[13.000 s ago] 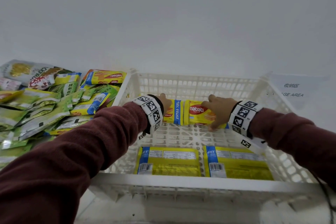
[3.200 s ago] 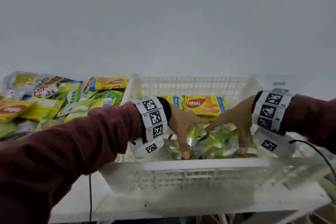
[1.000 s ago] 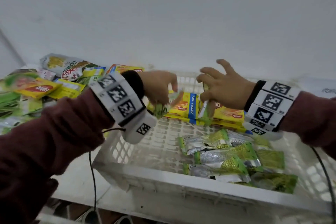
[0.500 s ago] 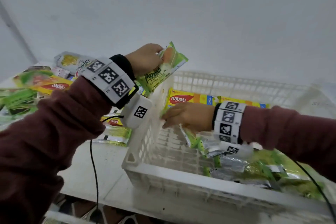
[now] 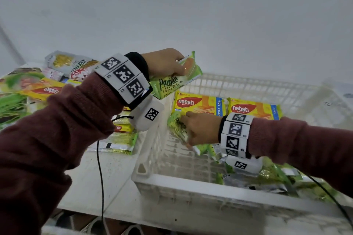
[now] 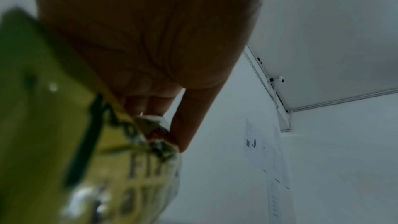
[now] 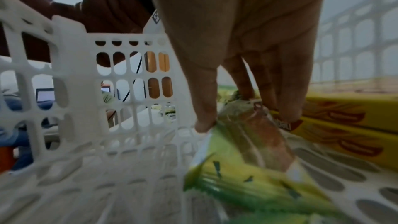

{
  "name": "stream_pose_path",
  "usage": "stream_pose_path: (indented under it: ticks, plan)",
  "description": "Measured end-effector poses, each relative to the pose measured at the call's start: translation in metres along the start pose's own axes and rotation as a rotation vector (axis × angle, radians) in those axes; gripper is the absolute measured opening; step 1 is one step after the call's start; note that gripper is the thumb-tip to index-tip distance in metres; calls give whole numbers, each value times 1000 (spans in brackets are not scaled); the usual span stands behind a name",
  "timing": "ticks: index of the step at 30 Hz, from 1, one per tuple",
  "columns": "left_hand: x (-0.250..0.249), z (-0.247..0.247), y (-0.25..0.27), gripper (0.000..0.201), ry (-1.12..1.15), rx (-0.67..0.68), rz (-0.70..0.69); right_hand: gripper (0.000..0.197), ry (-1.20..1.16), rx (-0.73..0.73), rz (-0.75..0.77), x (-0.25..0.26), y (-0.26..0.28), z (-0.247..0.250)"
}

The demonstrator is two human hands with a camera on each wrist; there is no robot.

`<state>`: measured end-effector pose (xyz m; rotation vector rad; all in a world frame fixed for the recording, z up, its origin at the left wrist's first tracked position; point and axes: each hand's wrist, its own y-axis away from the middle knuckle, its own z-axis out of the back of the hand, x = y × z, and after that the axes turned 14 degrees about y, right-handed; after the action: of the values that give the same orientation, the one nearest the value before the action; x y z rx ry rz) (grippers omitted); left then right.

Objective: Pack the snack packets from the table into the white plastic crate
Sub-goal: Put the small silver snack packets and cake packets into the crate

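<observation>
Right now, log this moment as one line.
left hand: holds pandan packet over crate edge | right hand: places green packet inside crate

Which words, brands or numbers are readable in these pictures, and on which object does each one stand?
"Pandan Flavour Layer Cake": green packet that the left hand holds above the crate wall.
"nabati": left yellow packet in the crate.
"nabati": right yellow packet beside it.
"nabati", upside down: yellow packet on the table.
Silver bag: cut-off letters only.
Small print, wristband codes, wall papers: unreadable.
</observation>
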<state>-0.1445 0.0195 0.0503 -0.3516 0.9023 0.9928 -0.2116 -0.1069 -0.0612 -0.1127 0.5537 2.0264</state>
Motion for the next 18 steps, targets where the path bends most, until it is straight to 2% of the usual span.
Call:
stream_pose_path:
  ticks: [3, 6, 10, 12, 14, 16, 18]
  plan:
    - [-1, 0, -2, 31, -69, 10, -42, 54, 147, 37, 103, 6, -2, -4]
    - [-3, 0, -3, 35, -92, 24, -71, 54, 207, 48, 109, 3, -1, -3]
    - [-7, -2, -4, 36, -153, 46, -109, 65, 8, 58, 77, -11, 7, 4]
    - [-9, -4, -5, 35, -171, 56, -131, 60, -67, 71, 39, -22, 20, 6]
    - [-13, -6, -6, 35, -198, 69, -151, 49, -19, 198, 20, -33, 35, 1]
    - [-20, -11, -7, 36, -233, 83, -181, 50, -10, 371, 12, -41, 51, -8]
    - [-29, -19, -10, 36, -259, 101, -212, 54, -61, 469, 26, -48, 65, -16]
